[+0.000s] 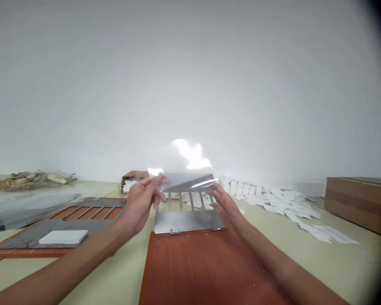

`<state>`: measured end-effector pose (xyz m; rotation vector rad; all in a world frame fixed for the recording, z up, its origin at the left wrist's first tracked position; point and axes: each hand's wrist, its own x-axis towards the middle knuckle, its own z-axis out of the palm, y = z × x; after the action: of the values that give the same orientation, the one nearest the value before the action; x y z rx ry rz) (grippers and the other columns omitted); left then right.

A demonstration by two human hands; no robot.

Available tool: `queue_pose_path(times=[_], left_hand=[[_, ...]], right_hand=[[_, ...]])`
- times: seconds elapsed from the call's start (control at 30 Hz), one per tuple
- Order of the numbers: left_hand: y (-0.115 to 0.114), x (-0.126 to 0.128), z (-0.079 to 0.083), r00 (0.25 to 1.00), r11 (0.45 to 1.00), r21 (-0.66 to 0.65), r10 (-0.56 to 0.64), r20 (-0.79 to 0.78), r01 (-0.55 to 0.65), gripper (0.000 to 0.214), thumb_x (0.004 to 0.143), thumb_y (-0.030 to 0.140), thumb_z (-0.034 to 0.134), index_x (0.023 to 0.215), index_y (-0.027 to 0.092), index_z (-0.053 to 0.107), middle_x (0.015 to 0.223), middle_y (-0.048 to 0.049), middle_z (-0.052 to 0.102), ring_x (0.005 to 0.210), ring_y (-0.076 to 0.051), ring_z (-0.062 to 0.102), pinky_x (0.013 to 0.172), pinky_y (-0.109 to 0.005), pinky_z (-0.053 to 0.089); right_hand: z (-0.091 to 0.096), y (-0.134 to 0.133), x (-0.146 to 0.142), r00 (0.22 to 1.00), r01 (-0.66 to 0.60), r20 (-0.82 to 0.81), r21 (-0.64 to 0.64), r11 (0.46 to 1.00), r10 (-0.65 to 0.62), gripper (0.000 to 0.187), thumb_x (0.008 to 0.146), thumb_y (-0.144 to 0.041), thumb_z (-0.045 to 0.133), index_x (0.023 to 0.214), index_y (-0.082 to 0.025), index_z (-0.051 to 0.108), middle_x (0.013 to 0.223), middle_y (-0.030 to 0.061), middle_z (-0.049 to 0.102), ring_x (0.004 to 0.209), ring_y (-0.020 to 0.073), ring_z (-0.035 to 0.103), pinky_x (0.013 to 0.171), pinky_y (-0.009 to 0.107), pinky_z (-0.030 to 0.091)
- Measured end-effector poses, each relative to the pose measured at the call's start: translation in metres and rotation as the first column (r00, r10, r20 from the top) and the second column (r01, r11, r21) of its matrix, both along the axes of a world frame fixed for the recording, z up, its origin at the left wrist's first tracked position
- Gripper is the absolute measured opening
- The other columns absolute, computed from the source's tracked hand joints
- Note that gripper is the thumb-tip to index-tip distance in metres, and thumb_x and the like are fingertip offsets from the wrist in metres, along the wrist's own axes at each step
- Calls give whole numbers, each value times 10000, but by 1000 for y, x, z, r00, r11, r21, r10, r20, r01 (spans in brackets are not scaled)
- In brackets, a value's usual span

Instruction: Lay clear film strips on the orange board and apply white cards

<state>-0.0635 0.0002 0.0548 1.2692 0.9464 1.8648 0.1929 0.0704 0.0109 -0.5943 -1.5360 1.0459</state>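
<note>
Between my two hands a clear plastic sheet (190,163) is held up, with bright glare across it. My left hand (145,197) pinches its near left corner. At the near right corner, my right hand (225,202) has its thumb and fingers closed on the edge. Behind and below the sheet is a slotted metal plate (187,222), raised on hinges at the far end of a reddish-brown board (203,267). Part of the plate shows through the sheet.
At left lies another board with a slotted metal plate (22,237) and a white block (63,237) on it. Clear sheets (25,207) lie beyond. Scattered white paper pieces (282,203) and a cardboard box (358,203) are at right. An open box (135,174) stands behind.
</note>
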Motion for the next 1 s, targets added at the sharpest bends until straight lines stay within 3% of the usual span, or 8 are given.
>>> queue_pose_path(times=[0.1, 0.2, 0.27, 0.33, 0.5, 0.6, 0.7, 1.0], left_hand=[[-8, 25, -22, 997, 997, -75, -38, -69, 33, 414, 722, 561, 824, 933, 206, 789, 1092, -132, 754, 474, -119, 582, 382, -263, 336], [-1, 36, -49, 995, 994, -77, -80, -56, 76, 430, 742, 602, 790, 955, 228, 784, 1168, -122, 732, 525, -137, 601, 394, -264, 336], [9, 38, -66, 989, 989, -52, -140, -55, 138, 450, 726, 593, 808, 1018, 253, 775, 1107, -103, 745, 589, -161, 626, 420, -255, 358], [20, 38, -80, 984, 989, -56, -141, -109, 135, 447, 695, 580, 837, 994, 254, 782, 869, -92, 759, 600, -187, 622, 464, -269, 400], [39, 30, -101, 975, 990, -97, -118, -188, 101, 492, 535, 615, 898, 901, 296, 818, 870, -94, 774, 614, -251, 653, 502, -346, 456], [47, 26, -107, 986, 991, -111, -83, -147, 67, 475, 487, 649, 897, 814, 312, 823, 770, -86, 756, 592, -268, 648, 530, -382, 486], [52, 26, -109, 992, 993, -102, -67, -105, 56, 472, 449, 633, 916, 777, 306, 825, 780, -94, 761, 718, -311, 696, 666, -416, 549], [43, 28, -108, 980, 975, -122, -193, -42, 187, 521, 467, 432, 973, 934, 251, 832, 968, -121, 788, 897, -308, 730, 818, -371, 552]], right_hand=[[-8, -3, 5, 991, -78, -113, 13, 997, 79, 461, 782, -603, 766, 1043, -222, 766, 1041, 85, 731, 1009, 252, 651, 871, 353, 481], [-14, -1, 15, 991, -6, -136, 19, 1000, 9, 368, 747, -522, 825, 836, -166, 794, 682, 48, 685, 670, 169, 587, 741, 321, 475], [-17, 2, 18, 988, 49, -143, -12, 999, -51, 386, 724, -527, 841, 837, -160, 799, 660, 44, 686, 596, 141, 532, 655, 297, 447], [-20, 5, 16, 987, 68, -143, -18, 998, -70, 417, 712, -547, 841, 869, -162, 807, 673, 51, 702, 594, 141, 533, 628, 285, 434], [-31, 12, 8, 997, 12, -70, 21, 1000, -10, 476, 690, -587, 835, 926, -174, 824, 668, 63, 722, 532, 140, 536, 607, 296, 425], [-36, 19, 9, 999, -20, -34, 13, 1000, 20, 492, 674, -602, 835, 942, -189, 828, 674, 67, 731, 526, 152, 562, 609, 302, 433], [-39, 24, 12, 1000, -16, -26, -9, 1000, 16, 499, 668, -603, 835, 958, -197, 826, 686, 65, 738, 526, 156, 568, 614, 310, 443], [-38, 17, 14, 998, 52, -24, -72, 996, -53, 517, 636, -588, 849, 936, -169, 821, 672, 59, 727, 525, 154, 564, 620, 308, 447]])
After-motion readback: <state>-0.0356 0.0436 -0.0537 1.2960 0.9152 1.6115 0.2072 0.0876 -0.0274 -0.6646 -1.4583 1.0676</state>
